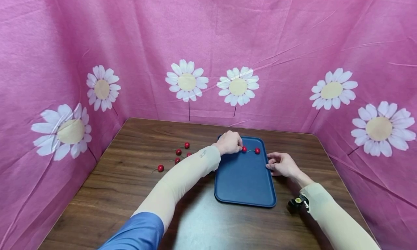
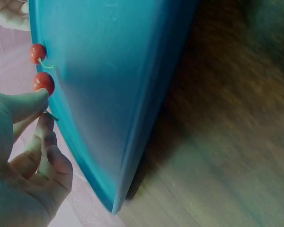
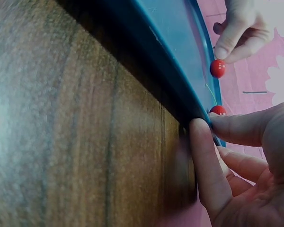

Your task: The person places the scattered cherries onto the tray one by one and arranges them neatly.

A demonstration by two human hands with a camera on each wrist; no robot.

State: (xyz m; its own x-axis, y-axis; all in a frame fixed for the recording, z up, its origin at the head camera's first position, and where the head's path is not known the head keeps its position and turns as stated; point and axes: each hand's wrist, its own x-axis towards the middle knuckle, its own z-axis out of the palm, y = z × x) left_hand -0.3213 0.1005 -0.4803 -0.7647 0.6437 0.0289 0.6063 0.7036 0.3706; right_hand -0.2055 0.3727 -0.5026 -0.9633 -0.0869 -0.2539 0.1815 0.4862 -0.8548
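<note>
My left hand (image 1: 230,142) is over the far end of the blue tray (image 1: 245,184), pinching a red cherry (image 1: 244,149) between thumb and fingertips. In the left wrist view, a bit of green stem pokes out below that cherry (image 2: 44,83). Another cherry (image 1: 257,151) lies in the tray's far right part, its thin stem pointing left. At the tray's right side, my right hand (image 1: 282,165) holds the rim between thumb and fingers, as the right wrist view shows at the tray edge (image 3: 180,71).
Left of the tray, several more cherries (image 1: 160,168) with stems lie on the brown wooden table (image 1: 114,192); my left forearm partly covers one. A pink curtain (image 1: 208,32) with white daisies surrounds the table's back and sides. A black wrist device (image 1: 298,202) sits at my right cuff.
</note>
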